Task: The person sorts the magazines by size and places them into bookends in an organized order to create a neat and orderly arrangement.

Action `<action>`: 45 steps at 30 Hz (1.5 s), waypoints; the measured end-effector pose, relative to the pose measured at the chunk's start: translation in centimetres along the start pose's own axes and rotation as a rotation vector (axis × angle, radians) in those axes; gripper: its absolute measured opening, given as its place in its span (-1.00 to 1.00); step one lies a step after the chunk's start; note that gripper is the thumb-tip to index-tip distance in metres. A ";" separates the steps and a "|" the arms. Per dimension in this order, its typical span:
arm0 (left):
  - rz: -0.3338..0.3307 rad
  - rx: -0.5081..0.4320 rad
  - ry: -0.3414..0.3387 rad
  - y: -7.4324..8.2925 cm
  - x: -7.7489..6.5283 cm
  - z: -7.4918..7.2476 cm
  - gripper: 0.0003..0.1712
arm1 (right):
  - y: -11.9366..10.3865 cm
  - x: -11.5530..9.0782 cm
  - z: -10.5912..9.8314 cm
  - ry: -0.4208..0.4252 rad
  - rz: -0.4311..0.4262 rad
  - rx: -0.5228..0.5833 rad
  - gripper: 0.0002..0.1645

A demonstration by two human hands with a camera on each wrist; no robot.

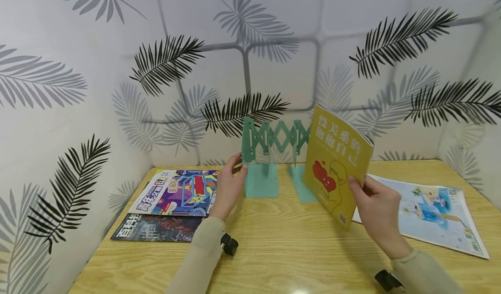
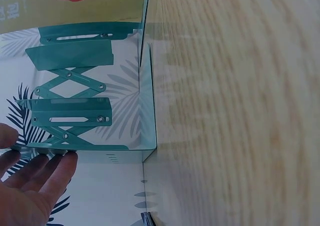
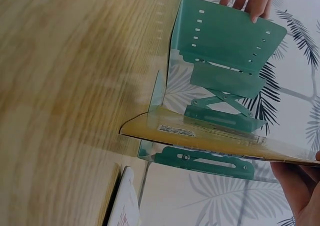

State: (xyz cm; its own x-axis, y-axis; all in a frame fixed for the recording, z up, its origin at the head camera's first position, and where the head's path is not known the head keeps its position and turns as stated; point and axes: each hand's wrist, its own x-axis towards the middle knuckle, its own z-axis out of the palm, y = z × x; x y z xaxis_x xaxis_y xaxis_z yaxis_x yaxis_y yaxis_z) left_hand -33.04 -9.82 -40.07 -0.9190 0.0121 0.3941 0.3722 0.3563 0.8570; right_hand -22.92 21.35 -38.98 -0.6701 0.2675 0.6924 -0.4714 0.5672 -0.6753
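A green expandable bookend (image 1: 261, 184) with crossed metal links stands at the back of the table. My left hand (image 1: 228, 185) pinches the upright edge of its left end plate, thumb on one face and fingers on the other; the left wrist view shows these fingers (image 2: 56, 178) at the plate. My right hand (image 1: 379, 211) grips a thin yellow book (image 1: 332, 163) with red hearts on its cover, thumb on the front. Tilted, the book overlaps the bookend's right side, hiding part of it. In the right wrist view its lower corner comes down beside an upright plate (image 3: 225, 117).
Left of the bookend lie two overlapping magazines, a colourful one (image 1: 176, 194) over a dark one (image 1: 160, 228). A pale blue magazine (image 1: 434, 211) lies at the right, partly behind the right hand. A leaf-patterned wall (image 1: 274, 81) rises behind the table.
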 end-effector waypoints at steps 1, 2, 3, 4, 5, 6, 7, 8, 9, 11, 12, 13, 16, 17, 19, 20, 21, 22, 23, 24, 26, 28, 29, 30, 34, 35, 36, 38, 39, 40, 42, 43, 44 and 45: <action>0.001 -0.001 -0.001 0.0 0.0 0.0 -0.54 | 0.0 0.1 0.1 0.004 -0.005 -0.004 -0.76; 0.000 0.000 -0.001 0.0 0.1 0.0 -0.54 | 0.1 0.1 0.2 0.008 -0.008 -0.005 -0.76; 0.000 -0.001 -0.001 0.0 0.1 0.0 -0.54 | 0.1 0.1 0.3 0.011 -0.010 -0.009 -0.76; 0.001 -0.002 -0.001 -0.1 0.1 0.0 -0.54 | 0.2 0.2 0.5 0.014 -0.011 -0.011 -0.76; 0.000 -0.001 0.000 -0.1 0.1 0.0 -0.54 | 0.2 0.2 0.6 0.017 -0.011 -0.014 -0.77; 0.000 -0.001 0.000 0.0 0.1 0.0 -0.54 | 0.2 0.3 0.7 0.019 -0.008 -0.015 -0.78; 0.000 -0.001 0.000 0.0 0.1 0.0 -0.54 | 0.3 0.4 0.8 0.022 -0.006 -0.018 -0.78; 0.000 -0.001 0.000 -0.1 0.1 0.0 -0.54 | 0.3 0.4 0.9 0.024 -0.005 -0.020 -0.78; 0.000 -0.001 0.000 -0.1 0.1 0.0 -0.54 | 0.3 0.5 1.0 0.027 -0.004 -0.025 -0.79; -0.001 0.001 0.001 -0.1 0.1 0.0 -0.54 | 0.3 0.6 1.3 0.030 -0.005 -0.030 -0.80; -0.001 0.002 0.001 -0.1 0.1 0.0 -0.54 | 0.3 0.7 1.4 0.032 -0.006 -0.034 -0.81; -0.001 0.004 0.002 -0.1 0.2 0.1 -0.54 | 0.3 0.8 1.5 0.034 -0.009 -0.034 -0.81; -0.003 0.004 0.003 -0.2 0.1 0.1 -0.54 | 0.3 1.0 1.8 0.038 -0.018 -0.037 -0.83; -0.003 0.002 0.003 -0.2 0.1 0.1 -0.54 | 0.4 1.1 2.0 0.038 -0.022 -0.036 -0.83; -0.001 -0.004 0.002 -0.2 0.1 0.0 -0.53 | 0.4 1.2 2.2 0.039 -0.031 -0.034 -0.83; 0.000 -0.006 0.002 -0.2 0.2 0.0 -0.54 | 0.5 1.2 2.3 0.040 -0.035 -0.035 -0.83; 0.002 -0.010 0.001 -0.2 0.2 0.0 -0.54 | 0.5 1.3 2.4 0.040 -0.039 -0.034 -0.83; 0.004 -0.010 0.001 -0.2 0.2 0.0 -0.54 | 0.6 1.3 2.5 0.040 -0.042 -0.033 -0.82; 0.006 -0.011 0.001 -0.2 0.2 0.0 -0.54 | 0.6 1.3 2.6 0.040 -0.042 -0.031 -0.82; 0.006 -0.011 0.000 -0.2 0.2 0.0 -0.54 | 0.7 1.4 2.7 0.040 -0.041 -0.028 -0.82; 0.007 -0.011 -0.001 -0.2 0.2 0.0 -0.54 | 0.8 1.4 2.9 0.042 -0.040 -0.030 -0.81; 0.007 -0.011 -0.002 -0.2 0.2 0.0 -0.54 | 0.8 1.5 3.1 0.048 -0.042 -0.035 -0.82; 0.007 -0.011 -0.002 -0.2 0.2 0.0 -0.54 | 0.9 1.5 3.2 0.051 -0.044 -0.038 -0.82; 0.007 -0.009 -0.001 -0.2 0.1 0.0 -0.54 | 0.9 1.5 3.3 0.054 -0.047 -0.042 -0.82; 0.004 -0.007 0.002 -0.2 0.1 0.0 -0.54 | 0.7 1.7 3.6 0.058 -0.044 -0.042 -0.81; 0.004 -0.008 0.003 -0.2 0.1 0.0 -0.54 | 0.6 1.7 3.7 0.054 -0.039 -0.039 -0.80; 0.003 -0.006 0.004 -0.2 0.1 0.0 -0.54 | 0.6 1.7 3.7 0.050 -0.031 -0.039 -0.80; 0.003 -0.003 0.006 -0.3 0.1 0.1 -0.54 | 0.5 1.6 3.9 0.041 -0.017 -0.039 -0.79; 0.002 0.000 0.007 -0.3 0.1 0.1 -0.54 | 0.5 1.6 3.9 0.034 -0.010 -0.036 -0.78; 0.001 0.002 0.008 -0.2 0.1 0.1 -0.54 | 0.5 1.6 4.0 0.030 -0.007 -0.034 -0.77; 0.001 0.007 0.009 -0.1 0.1 0.1 -0.54 | 0.6 1.7 4.1 0.025 -0.010 -0.027 -0.76; 0.000 0.007 0.009 -0.1 0.2 0.1 -0.54 | 0.7 1.7 4.2 0.025 -0.014 -0.022 -0.76; 0.000 0.007 0.009 -0.1 0.2 0.1 -0.54 | 0.7 1.8 4.2 0.023 -0.016 -0.014 -0.76; 0.000 0.007 0.010 -0.1 0.2 0.1 -0.54 | 0.7 1.8 4.3 0.021 -0.018 -0.008 -0.76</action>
State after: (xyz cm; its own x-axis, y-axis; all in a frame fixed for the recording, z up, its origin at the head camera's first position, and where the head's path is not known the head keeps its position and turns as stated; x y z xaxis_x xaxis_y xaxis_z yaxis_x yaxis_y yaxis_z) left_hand -33.23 -9.76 -40.08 -0.9177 0.0032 0.3972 0.3711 0.3633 0.8546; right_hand -26.90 18.92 -39.31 -0.6490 0.2737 0.7099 -0.4787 0.5783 -0.6606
